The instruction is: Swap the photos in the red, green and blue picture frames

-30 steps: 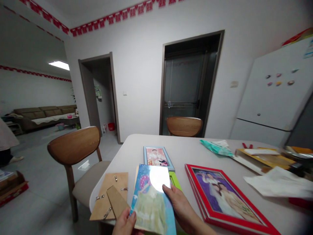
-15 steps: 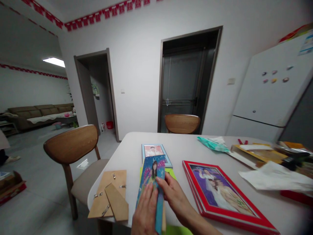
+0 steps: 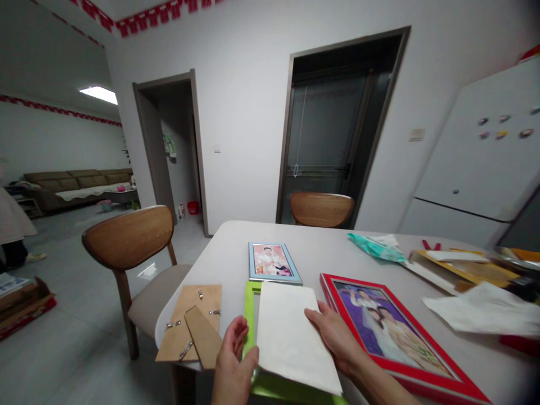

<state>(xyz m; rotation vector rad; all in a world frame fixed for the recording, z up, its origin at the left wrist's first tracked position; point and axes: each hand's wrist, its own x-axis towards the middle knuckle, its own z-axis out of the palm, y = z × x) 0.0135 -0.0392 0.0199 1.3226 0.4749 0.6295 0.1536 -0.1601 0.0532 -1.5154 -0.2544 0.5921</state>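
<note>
Face down over a lime-green picture frame lies a photo sheet, its plain white back up. My right hand grips the sheet by its right edge, thumb hidden or partly so. At the frame's left side is my left hand, fingers apart and holding nothing; whether it touches the frame I cannot tell. Beyond stands a light-blue framed photo, lying flat. To the left rests a brown frame backboard with metal clips and a stand leg.
Red-framed wedding pictures are stacked on the right of the white table. Farther right lie a teal packet, white paper and a yellow envelope. Wooden chairs stand around; a person is at far left.
The blue photo with a woman's picture has been turned over, so a white back shows above the green frame. My left hand has let go and moved left; the view has shifted slightly.
</note>
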